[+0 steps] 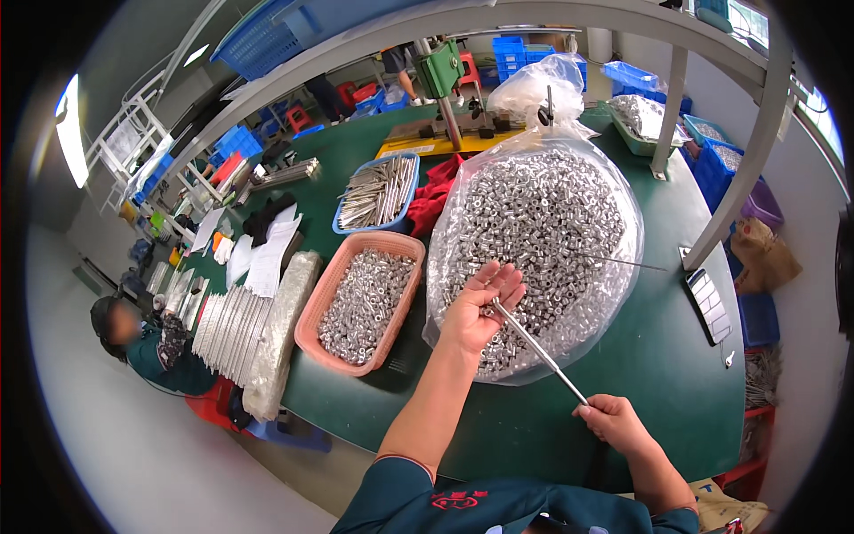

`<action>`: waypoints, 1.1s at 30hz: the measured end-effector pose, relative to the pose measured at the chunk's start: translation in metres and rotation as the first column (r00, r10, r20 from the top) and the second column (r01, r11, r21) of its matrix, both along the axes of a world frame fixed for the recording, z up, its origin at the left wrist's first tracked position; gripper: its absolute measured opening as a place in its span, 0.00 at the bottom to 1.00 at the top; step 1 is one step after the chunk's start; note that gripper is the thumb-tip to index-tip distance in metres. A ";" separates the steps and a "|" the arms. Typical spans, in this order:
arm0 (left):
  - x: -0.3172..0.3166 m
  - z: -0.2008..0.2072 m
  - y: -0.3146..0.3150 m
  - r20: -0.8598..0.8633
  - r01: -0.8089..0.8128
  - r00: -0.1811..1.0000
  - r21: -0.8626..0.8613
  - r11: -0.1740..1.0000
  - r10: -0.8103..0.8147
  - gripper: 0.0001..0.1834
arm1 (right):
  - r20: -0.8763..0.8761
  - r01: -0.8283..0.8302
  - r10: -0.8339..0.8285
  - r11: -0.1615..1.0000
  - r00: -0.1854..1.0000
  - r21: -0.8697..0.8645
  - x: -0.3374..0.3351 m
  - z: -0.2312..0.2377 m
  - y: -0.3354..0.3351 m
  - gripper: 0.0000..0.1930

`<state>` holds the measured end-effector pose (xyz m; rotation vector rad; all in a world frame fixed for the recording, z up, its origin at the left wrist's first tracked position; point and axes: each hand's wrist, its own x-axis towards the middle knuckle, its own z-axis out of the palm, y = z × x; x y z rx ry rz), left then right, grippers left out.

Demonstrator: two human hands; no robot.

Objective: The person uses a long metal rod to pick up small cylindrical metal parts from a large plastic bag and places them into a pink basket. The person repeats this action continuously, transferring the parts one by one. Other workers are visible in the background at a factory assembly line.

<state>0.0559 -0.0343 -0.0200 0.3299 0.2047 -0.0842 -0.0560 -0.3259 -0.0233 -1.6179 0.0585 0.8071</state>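
Note:
My left hand (480,307) is palm up with its fingers stretched out, above a large clear plastic bag (627,214) full of small shiny metal sleeves (543,205). Pinched in my right hand (614,423), near the front of the table, is the near end of a slim metal rod (543,351). The rod slants up and to the left, and its far end meets the fingers of my left hand. Whether a sleeve sits on that end is too small to tell. A thin dark rod (627,262) sticks out over the bag's right side.
Left of the bag stand a pink basket (307,329) of sleeves and a blue basket (338,218) of metal rods. Red cloth (433,196) lies beside them. A green-headed press (440,69) stands behind. A frame post (734,205) rises at right near a phone (709,307). Another person sits far left.

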 end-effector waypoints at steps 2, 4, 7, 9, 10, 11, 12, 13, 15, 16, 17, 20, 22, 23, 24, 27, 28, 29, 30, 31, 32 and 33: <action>0.000 0.000 -0.002 0.003 -0.011 1.000 0.038 0.999 0.011 0.19 | -0.008 0.017 -0.017 1.000 1.000 0.017 -0.001 -0.002 0.001 0.10; 0.000 -0.006 -0.011 0.053 -0.086 0.995 0.002 0.996 0.085 0.19 | -0.022 0.051 -0.049 0.997 0.999 0.060 -0.001 -0.006 0.001 0.10; -0.001 -0.007 -0.011 0.116 -0.065 0.991 -0.007 0.998 0.065 0.19 | 0.056 0.035 -0.034 0.999 0.998 -0.023 -0.004 0.001 0.003 0.10; -0.001 -0.007 -0.010 0.135 -0.021 0.991 0.003 1.000 0.020 0.18 | 0.099 0.010 -0.006 0.999 0.995 -0.040 -0.001 -0.001 -0.001 0.10; -0.001 -0.008 -0.009 0.134 -0.008 0.991 0.007 1.000 0.007 0.18 | 0.119 -0.006 0.011 0.999 0.993 -0.047 0.000 -0.002 -0.002 0.10; -0.001 -0.008 -0.008 0.133 0.006 0.991 0.012 1.000 -0.007 0.18 | 0.116 0.011 -0.004 0.998 0.993 -0.057 -0.001 -0.001 -0.001 0.10; -0.001 -0.009 -0.010 0.111 -0.025 0.993 0.004 1.000 0.024 0.18 | 0.112 0.027 -0.019 0.997 0.994 -0.066 -0.002 -0.001 0.003 0.10; 0.000 -0.009 -0.014 0.094 -0.055 0.994 -0.006 0.998 0.055 0.18 | 0.113 0.043 -0.034 0.996 0.993 -0.078 -0.001 0.000 0.004 0.10; 0.000 -0.008 -0.016 0.073 -0.091 0.993 -0.017 0.996 0.092 0.18 | 0.138 0.039 -0.029 0.996 0.990 -0.076 -0.003 -0.002 0.006 0.10; -0.001 -0.008 -0.017 0.070 -0.097 0.993 -0.021 0.995 0.098 0.17 | 0.150 0.035 -0.023 0.996 0.988 -0.078 -0.003 -0.002 0.006 0.11; -0.002 -0.008 -0.017 0.067 -0.104 0.992 -0.026 0.994 0.105 0.17 | 0.045 0.030 -0.030 0.999 0.999 0.017 -0.002 -0.002 0.005 0.11; -0.002 -0.008 -0.016 0.091 -0.079 0.992 -0.070 0.994 0.086 0.14 | -0.160 0.047 -0.016 0.979 0.987 0.196 0.004 0.001 0.000 0.11; -0.002 -0.006 -0.018 0.044 -0.087 0.995 -0.068 0.994 0.090 0.13 | -0.155 0.052 -0.021 0.979 0.988 0.196 0.004 0.000 0.004 0.11; -0.003 -0.004 -0.020 0.022 -0.091 0.995 -0.067 0.994 0.093 0.12 | -0.108 0.051 -0.033 0.984 0.994 0.173 0.002 0.000 0.007 0.11; -0.005 0.000 -0.023 -0.047 -0.108 0.993 -0.027 0.994 0.107 0.07 | -0.097 0.058 -0.044 0.986 0.994 0.153 0.003 -0.001 0.010 0.11; -0.007 -0.016 -0.026 -0.105 0.022 0.994 -0.128 0.992 -0.036 0.12 | -0.124 0.065 -0.045 0.984 0.991 0.168 0.011 -0.004 0.013 0.11; -0.007 -0.011 -0.028 -0.117 -0.005 0.993 -0.097 0.995 -0.006 0.16 | -0.146 0.073 -0.046 0.980 0.988 0.186 0.014 -0.005 0.013 0.11; -0.007 -0.010 -0.029 -0.113 -0.006 0.994 -0.086 0.996 -0.004 0.16 | -0.149 0.069 -0.042 0.980 0.988 0.186 0.016 -0.006 0.013 0.11; -0.006 -0.010 -0.029 -0.109 -0.006 0.994 -0.076 0.997 -0.002 0.17 | -0.152 0.066 -0.038 0.980 0.988 0.186 0.018 -0.006 0.013 0.12; -0.006 -0.009 -0.026 -0.107 -0.010 0.994 -0.055 0.998 0.004 0.17 | -0.157 0.060 -0.029 0.979 0.987 0.196 0.020 -0.005 0.016 0.12; -0.006 -0.006 -0.023 -0.075 0.012 0.997 -0.031 0.999 -0.014 0.18 | -0.151 0.055 -0.024 0.977 0.988 0.205 0.022 -0.002 0.019 0.12; -0.005 -0.004 -0.020 -0.043 0.034 0.999 -0.006 0.999 -0.034 0.20 | -0.131 0.050 -0.023 0.978 0.991 0.203 0.024 0.001 0.022 0.12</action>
